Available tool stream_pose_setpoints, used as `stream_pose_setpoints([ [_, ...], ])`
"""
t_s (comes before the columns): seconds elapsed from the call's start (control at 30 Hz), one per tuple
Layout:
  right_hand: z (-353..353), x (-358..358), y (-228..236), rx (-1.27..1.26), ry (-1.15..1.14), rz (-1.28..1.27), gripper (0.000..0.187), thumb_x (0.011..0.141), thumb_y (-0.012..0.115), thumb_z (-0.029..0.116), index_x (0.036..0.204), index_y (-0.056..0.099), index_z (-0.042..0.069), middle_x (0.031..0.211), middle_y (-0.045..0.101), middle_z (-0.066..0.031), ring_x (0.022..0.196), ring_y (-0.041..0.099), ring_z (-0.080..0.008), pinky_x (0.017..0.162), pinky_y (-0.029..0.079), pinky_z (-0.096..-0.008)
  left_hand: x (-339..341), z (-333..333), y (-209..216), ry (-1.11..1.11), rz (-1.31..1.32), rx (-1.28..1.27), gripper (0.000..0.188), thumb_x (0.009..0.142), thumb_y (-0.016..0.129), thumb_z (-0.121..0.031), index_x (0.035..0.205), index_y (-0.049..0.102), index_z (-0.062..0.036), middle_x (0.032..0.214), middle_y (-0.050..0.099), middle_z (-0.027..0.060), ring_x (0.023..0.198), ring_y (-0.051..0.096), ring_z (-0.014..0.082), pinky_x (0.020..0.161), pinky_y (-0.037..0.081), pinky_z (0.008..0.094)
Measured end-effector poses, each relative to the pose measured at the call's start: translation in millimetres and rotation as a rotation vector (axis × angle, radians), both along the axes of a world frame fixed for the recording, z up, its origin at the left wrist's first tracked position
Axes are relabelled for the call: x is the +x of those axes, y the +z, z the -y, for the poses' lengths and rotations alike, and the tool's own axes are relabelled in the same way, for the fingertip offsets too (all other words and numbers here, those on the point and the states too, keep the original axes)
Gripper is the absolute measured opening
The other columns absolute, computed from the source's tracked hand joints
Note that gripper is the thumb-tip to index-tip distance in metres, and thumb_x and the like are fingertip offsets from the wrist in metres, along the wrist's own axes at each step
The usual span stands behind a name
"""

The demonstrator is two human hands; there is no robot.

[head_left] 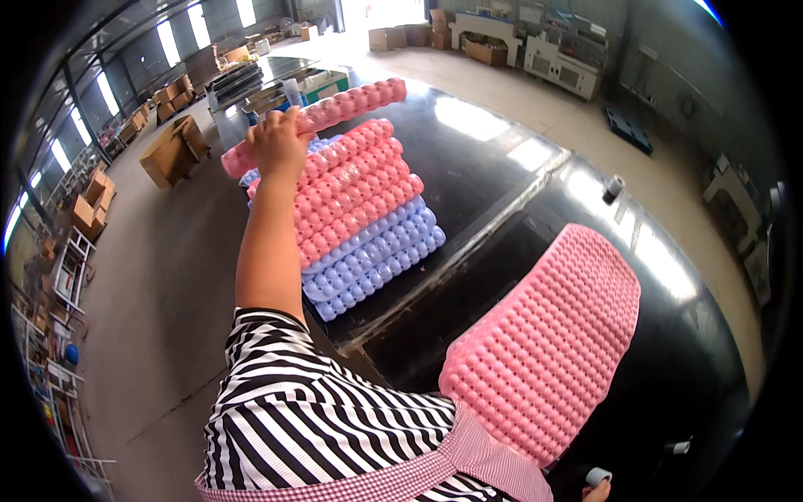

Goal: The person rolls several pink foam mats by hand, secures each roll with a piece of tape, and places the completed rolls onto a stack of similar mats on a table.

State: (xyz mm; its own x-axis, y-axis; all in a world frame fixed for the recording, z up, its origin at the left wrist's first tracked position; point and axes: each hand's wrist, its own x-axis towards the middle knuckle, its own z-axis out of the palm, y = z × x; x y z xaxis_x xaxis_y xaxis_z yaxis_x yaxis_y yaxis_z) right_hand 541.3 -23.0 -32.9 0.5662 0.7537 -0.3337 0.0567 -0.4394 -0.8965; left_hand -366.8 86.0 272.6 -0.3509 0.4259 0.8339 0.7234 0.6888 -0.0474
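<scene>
Rolled pink bubble mat point(355, 102) clasped in left hand point(280, 144), at far end of pink and blue rolls point(355, 186) by worktop's point(489, 289) left edge; tape roll point(596, 475) pinched in right hand point(598, 492), mostly cropped.

A person's bare left forearm point(272, 243), below a short black-and-white striped cloth sleeve point(263, 343), extends toward the upper left of the frame, the left hand point(278, 144) back-up with fingers curled in a grip, as the right hand point(597, 492) shows only partly at the lower edge, right of centre.
</scene>
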Motion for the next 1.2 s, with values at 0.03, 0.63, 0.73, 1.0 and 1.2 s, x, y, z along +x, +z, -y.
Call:
stream_pose_setpoints([
  [0.03,-5.9,-9.9,0.6,0.012,0.000,-0.008,0.017,0.096,0.052,0.017,0.100,0.062,0.004,0.083,0.063,-0.0073,0.057,0.059,-0.0161,0.048,0.047,-0.0274,-11.7,8.4,2.1,0.040,-0.005,0.026,0.054,0.080,0.082,-0.042,0.129,0.066,-0.0276,0.115,0.068,0.0020,0.114,0.063,0.0260,0.103,0.040,0.0462],
  [0.63,-183.8,-185.3,19.9,0.125,0.337,-0.137,0.020,0.097,0.057,0.017,0.107,0.065,0.001,0.093,0.067,-0.0094,0.071,0.065,-0.0211,0.057,0.055,-0.0322,-178.7,-14.5,-47.0,-0.072,1.080,-0.440,0.058,0.092,0.072,-0.023,0.148,0.057,-0.0303,0.154,0.054,0.0102,0.143,0.049,0.0336,0.120,0.034,0.0601],
  [0.73,-172.7,-174.7,20.4,0.107,0.293,-0.119,0.021,0.097,0.058,0.017,0.108,0.066,0.000,0.095,0.067,-0.0098,0.073,0.066,-0.0219,0.058,0.056,-0.0330,-162.6,-30.5,-50.4,-0.166,1.092,-0.496,0.064,0.086,0.076,-0.021,0.147,0.058,-0.0285,0.152,0.056,0.0116,0.140,0.053,0.0335,0.117,0.039,0.0552],
  [1.0,-84.0,-59.1,-11.0,0.058,0.116,-0.147,0.023,0.098,0.060,0.016,0.111,0.067,-0.001,0.100,0.069,-0.0108,0.079,0.069,-0.0241,0.062,0.059,-0.0352,-147.6,-41.2,-43.4,-0.318,0.947,-0.496,0.080,0.063,0.090,-0.015,0.139,0.064,-0.0207,0.137,0.066,0.0169,0.125,0.064,0.0332,0.104,0.053,0.0387],
  [1.2,10.7,92.9,-37.5,0.091,0.058,-0.270,0.025,0.099,0.062,0.016,0.114,0.068,-0.003,0.103,0.070,-0.0115,0.084,0.071,-0.0257,0.065,0.061,-0.0368,-146.0,-14.4,-25.0,-0.328,0.790,-0.455,0.061,0.074,0.083,-0.018,0.133,0.067,-0.0161,0.124,0.071,0.0181,0.116,0.067,0.0354,0.100,0.053,0.0398],
])
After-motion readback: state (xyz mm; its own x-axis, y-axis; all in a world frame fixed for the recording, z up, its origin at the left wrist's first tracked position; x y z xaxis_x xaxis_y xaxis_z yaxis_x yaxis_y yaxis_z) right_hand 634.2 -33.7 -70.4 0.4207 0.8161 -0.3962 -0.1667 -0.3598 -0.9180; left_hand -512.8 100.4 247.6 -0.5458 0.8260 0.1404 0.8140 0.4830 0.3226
